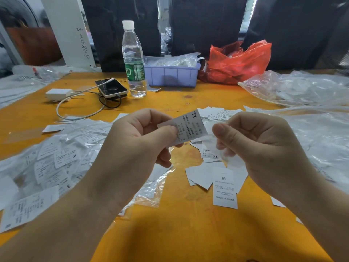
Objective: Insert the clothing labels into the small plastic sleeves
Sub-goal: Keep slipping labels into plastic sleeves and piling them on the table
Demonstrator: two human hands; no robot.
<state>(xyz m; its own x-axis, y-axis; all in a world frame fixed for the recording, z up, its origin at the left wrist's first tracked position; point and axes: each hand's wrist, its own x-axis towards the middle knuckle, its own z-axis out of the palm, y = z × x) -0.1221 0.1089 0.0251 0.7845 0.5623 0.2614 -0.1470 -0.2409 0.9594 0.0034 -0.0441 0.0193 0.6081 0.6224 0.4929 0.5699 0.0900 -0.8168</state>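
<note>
Here the person holds an XL label [186, 127] up over the table, pinched between the thumb and curled fingers of the left hand [139, 140]. The right hand [258, 142] pinches a small clear plastic sleeve [217, 146] just beside the label's right edge; the sleeve is thin and see-through, so its outline and its mouth are hard to make out. As I read it, the label is held by its left end so the free end can lead into the sleeve, and the right thumb and fingers are working the plastic open. Whether the label's edge is already inside I cannot tell.

Both hands hover above an orange wooden table [179, 224]. To the left lies a heap of bagged labels [56, 159], marked M and S, which looks like the finished pile. Below the right hand sits a loose stack of bare labels [224, 186], an M one on top and an XS one farther back, probably the supply. Crumpled clear plastic bags [302, 91] spread along the right side.

Farther back stand a water bottle [133, 59], a phone [111, 87] with a white charger [58, 93] and cable, a purple tray [171, 74] of packets and a red plastic bag [238, 61]. Dark cloth hangs behind the table.
</note>
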